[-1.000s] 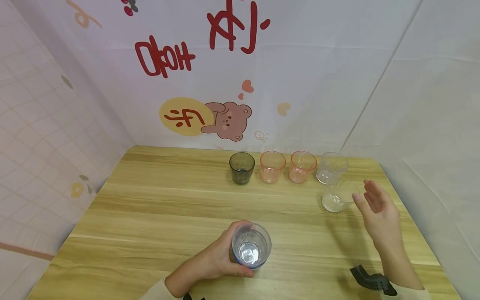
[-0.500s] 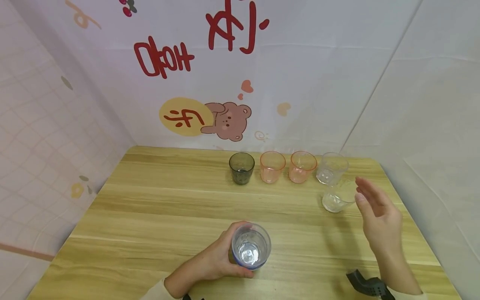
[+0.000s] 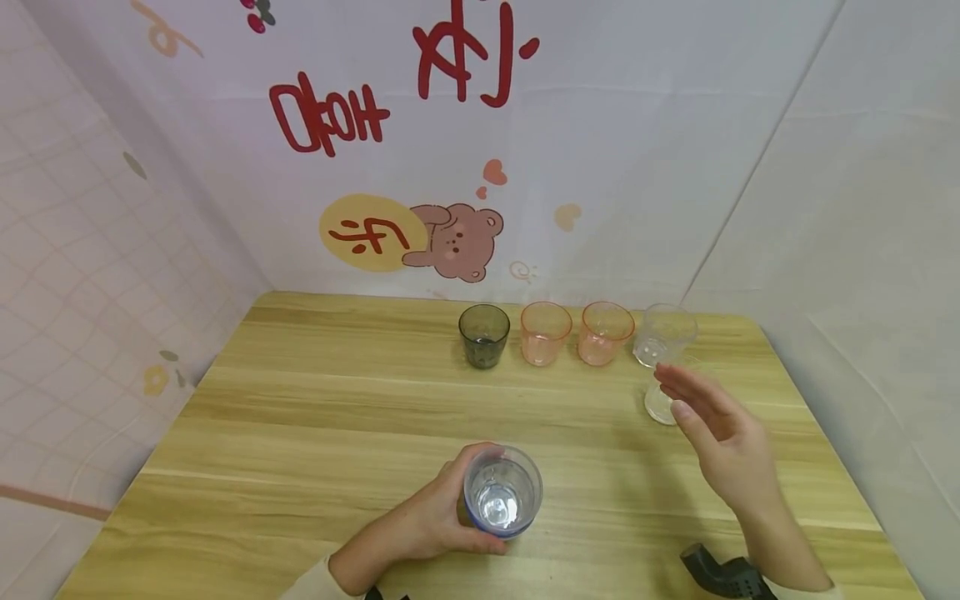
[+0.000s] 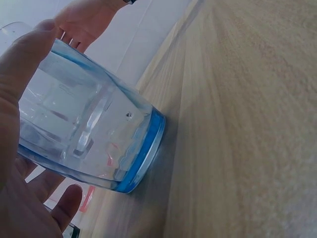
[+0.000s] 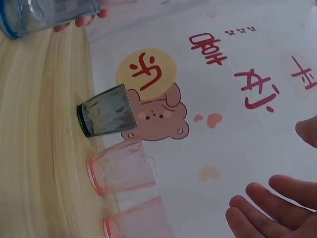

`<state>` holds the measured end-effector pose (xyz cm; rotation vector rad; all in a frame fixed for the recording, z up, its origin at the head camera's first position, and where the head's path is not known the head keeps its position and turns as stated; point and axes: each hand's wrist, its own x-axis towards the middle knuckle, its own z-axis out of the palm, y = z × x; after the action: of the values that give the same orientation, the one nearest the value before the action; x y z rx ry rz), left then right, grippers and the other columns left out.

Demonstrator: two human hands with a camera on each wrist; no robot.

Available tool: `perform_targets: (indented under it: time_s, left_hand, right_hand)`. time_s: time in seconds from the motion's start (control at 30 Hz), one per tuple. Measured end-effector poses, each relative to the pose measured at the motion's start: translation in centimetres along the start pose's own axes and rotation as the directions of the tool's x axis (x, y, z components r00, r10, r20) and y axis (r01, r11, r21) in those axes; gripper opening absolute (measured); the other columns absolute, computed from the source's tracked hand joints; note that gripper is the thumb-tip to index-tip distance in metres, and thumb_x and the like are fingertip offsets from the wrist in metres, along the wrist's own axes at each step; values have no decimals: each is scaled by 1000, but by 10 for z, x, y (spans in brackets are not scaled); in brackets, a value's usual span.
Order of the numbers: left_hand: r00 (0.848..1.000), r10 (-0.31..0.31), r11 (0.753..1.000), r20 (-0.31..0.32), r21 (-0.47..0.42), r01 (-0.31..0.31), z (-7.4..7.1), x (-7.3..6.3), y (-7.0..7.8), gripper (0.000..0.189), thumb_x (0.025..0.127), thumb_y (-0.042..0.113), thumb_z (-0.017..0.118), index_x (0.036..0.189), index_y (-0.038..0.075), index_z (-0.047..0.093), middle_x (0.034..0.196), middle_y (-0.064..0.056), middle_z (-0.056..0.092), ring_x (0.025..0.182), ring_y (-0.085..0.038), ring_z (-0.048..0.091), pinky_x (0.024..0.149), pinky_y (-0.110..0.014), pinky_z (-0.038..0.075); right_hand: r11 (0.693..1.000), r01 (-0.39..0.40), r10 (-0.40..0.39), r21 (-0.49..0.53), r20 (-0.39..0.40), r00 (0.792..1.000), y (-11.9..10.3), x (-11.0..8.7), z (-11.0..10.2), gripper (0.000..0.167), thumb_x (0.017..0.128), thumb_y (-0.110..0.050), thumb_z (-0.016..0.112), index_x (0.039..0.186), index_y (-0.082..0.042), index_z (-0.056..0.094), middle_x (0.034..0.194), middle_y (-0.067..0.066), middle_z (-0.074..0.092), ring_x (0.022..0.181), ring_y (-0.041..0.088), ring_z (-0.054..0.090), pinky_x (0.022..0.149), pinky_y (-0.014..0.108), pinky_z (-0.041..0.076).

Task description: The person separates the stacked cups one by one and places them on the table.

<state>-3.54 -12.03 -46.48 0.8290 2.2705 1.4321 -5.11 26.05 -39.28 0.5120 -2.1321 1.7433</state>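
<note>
My left hand grips a blue-tinted cup near the front middle of the table, thumb on one side and fingers round the other. A clear cup appears nested inside it, as the left wrist view shows a second wall within the blue one. Off to the right, my right hand hovers above the table with fingers extended and thumb apart, holding nothing. Behind its fingertips stands a clear cup, partly hidden by the hand.
Along the back of the wooden table stand a dark grey cup, a pink cup, a second pink cup and another clear cup. A printed white cloth hangs behind and at both sides.
My right hand has moved left, away from the right side of the front clear cup, and now covers part of it. The left hand and its cups stay in place.
</note>
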Motion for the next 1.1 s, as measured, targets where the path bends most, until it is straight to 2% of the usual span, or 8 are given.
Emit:
perform_targets:
  time_s: [0.17, 0.3, 0.47, 0.63, 0.77, 0.83, 0.93, 1.1]
  left_hand:
    - [1000, -2, 1000, 2, 5, 2, 0, 0, 0, 106, 79, 38, 99, 161, 30, 34, 156, 1, 53, 141, -26, 47, 117, -53, 43]
    - [1000, -2, 1000, 2, 12, 2, -1, -1, -1, 106, 79, 38, 99, 161, 30, 33, 155, 1, 54, 139, -25, 48, 115, -53, 44]
    - [1000, 6, 1000, -2, 21, -6, -1, -1, 0, 106, 79, 40, 99, 161, 30, 34, 155, 1, 54, 139, -24, 48, 115, -51, 44]
    - [1000, 6, 1000, -6, 19, -6, -1, -2, 0, 105, 79, 39, 99, 161, 29, 34, 154, 1, 55, 138, -23, 48, 116, -49, 44]
    - [1000, 1, 1000, -3, 15, -1, -1, -2, -1, 105, 79, 39, 99, 161, 30, 34, 154, 2, 55, 137, -23, 47, 114, -50, 44]
    - [1000, 5, 1000, -3, 18, -5, -1, -2, -2, 105, 79, 39, 99, 161, 30, 34, 154, 2, 55, 137, -23, 47, 114, -50, 44]
    - [1000, 14, 1000, -5, 21, -13, -1, -2, -1, 105, 79, 39, 98, 161, 29, 34, 154, 1, 55, 137, -23, 47, 114, -49, 44]
    - [1000, 16, 1000, -4, 20, -16, 0, -2, -1, 105, 79, 39, 98, 161, 29, 34, 155, 1, 55, 137, -23, 47, 115, -49, 44]
  right_hand:
    - [999, 7, -10, 34, 60, 998, 0, 0, 10, 42, 100, 23, 51, 142, 21, 53, 143, 6, 72, 129, 7, 69, 108, 18, 54]
    - [991, 93, -103, 100, 97, 990, 2, 3, 19, 43, 97, 28, 49, 140, 26, 51, 143, 17, 70, 131, 11, 69, 110, 22, 54]
    - [992, 91, -102, 92, 122, 987, 3, 3, 24, 45, 97, 27, 50, 141, 24, 52, 144, 21, 68, 133, 11, 68, 111, 23, 54]
    - [995, 69, -78, 74, 140, 987, 1, 2, 28, 46, 96, 26, 51, 142, 21, 53, 146, 16, 69, 134, 11, 67, 111, 22, 53]
    - [990, 114, -126, 84, 151, 981, -1, 3, 32, 46, 95, 28, 51, 141, 22, 53, 146, 13, 69, 134, 11, 67, 111, 21, 53]
    - [984, 152, -165, 89, 156, 974, -1, 3, 34, 46, 93, 29, 51, 139, 24, 53, 145, 17, 69, 134, 12, 68, 111, 22, 53]
    - [988, 143, -149, 52, 163, 975, -3, 3, 36, 47, 94, 28, 52, 140, 20, 56, 144, 18, 69, 133, 11, 67, 111, 20, 53]
    - [994, 55, -37, -90, 192, 981, -6, 0, 39, 49, 97, 21, 59, 144, 9, 60, 144, 14, 70, 133, 8, 66, 108, 17, 53]
